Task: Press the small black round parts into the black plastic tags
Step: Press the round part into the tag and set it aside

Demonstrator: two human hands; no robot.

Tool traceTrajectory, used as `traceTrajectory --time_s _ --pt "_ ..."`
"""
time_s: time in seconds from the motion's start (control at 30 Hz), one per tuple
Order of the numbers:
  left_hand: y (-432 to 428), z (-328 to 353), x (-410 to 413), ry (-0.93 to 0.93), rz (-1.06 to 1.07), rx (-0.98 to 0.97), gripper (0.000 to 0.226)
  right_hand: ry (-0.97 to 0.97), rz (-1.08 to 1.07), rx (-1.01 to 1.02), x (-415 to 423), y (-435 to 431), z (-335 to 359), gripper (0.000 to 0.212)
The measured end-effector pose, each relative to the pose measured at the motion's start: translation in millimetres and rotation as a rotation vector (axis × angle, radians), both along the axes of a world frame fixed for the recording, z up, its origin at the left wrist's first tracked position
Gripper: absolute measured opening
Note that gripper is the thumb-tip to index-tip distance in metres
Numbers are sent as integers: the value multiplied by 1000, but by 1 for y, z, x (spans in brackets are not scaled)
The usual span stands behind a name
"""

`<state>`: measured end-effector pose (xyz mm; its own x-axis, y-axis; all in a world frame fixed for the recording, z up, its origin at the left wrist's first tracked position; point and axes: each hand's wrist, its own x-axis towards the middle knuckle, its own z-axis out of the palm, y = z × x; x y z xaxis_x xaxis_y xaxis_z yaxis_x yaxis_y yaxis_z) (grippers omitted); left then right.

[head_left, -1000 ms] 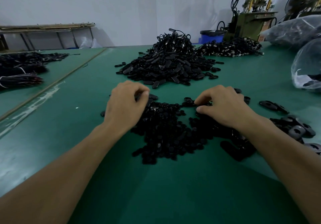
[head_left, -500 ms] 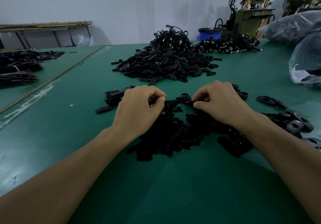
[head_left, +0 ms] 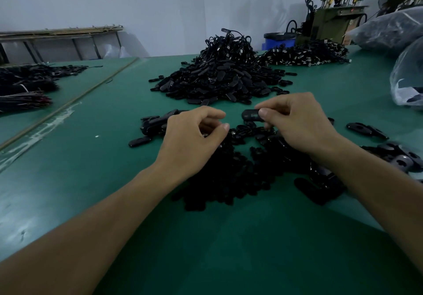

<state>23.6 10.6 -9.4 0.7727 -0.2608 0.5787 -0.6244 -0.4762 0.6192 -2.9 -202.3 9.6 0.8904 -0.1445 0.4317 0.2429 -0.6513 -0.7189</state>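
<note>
Right hand (head_left: pixel 302 125) pinches a tag (head_left: pixel 250 115) by one end, held over the table (head_left: pixel 80 169).
Left hand (head_left: pixel 192 139) is curled, thumb near forefinger; whether it holds anything I cannot tell. Round parts (head_left: pixel 219 180) lie heaped beneath both hands.

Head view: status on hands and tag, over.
Right hand pinches one tag above the pile of round parts. Left hand curled, contents hidden. Nothing between the hands.
</note>
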Motion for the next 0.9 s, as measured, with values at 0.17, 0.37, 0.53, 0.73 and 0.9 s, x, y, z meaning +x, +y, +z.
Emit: traceTrajectory --time_s 0.17,0.37,0.53,0.73,0.9 --pt "-1 1 1 116 -65 -88 25 62 191 144 -3 7 3 18" --pt "-2 2 3 235 -158 -220 13 62 317 190 -5 17 3 15" --pt "-2 5 3 307 -200 -334 12 24 279 232 -5 21 -1 8" --pt "-2 4 6 326 -135 -447 17 3 158 -432 -2 20 -7 27" --pt "0 3 9 319 -58 -455 22 103 133 -738 -4 19 -4 26"
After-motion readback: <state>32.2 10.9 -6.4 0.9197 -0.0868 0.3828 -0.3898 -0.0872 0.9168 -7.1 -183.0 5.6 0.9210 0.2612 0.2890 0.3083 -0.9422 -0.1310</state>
